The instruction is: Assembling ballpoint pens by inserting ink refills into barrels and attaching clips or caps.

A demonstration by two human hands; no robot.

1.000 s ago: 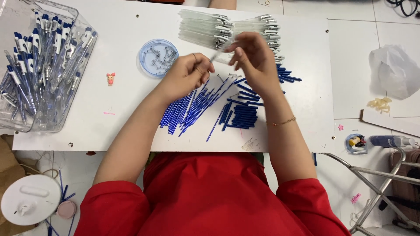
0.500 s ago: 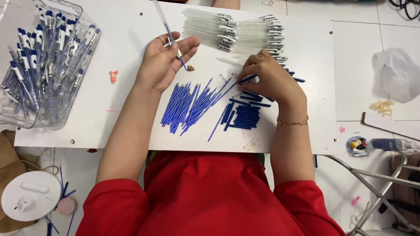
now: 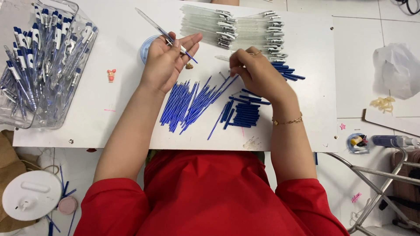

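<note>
My left hand (image 3: 165,61) is raised palm-up over the white board (image 3: 122,118), holding a clear pen barrel (image 3: 154,23) with a blue tip sticking out past the fingers. Fingers pinched, my right hand (image 3: 255,74) hovers above the upper end of a fan of blue refills (image 3: 192,104); whether it holds something small I cannot tell. A stack of short blue parts (image 3: 246,114) lies under its wrist. Rows of clear barrels (image 3: 245,29) lie just beyond both hands.
A clear plastic bin (image 3: 41,65) full of finished blue-and-white pens stands at the left. A round blue dish (image 3: 145,46) sits behind my left hand, a small pink figure (image 3: 111,75) on the board. A white bag (image 3: 396,70) and metal frame (image 3: 380,179) are on the right.
My left hand has lifted the clear barrel up and away to the left. My right hand dropped to the refills, then moved up a little toward the rows of barrels.
</note>
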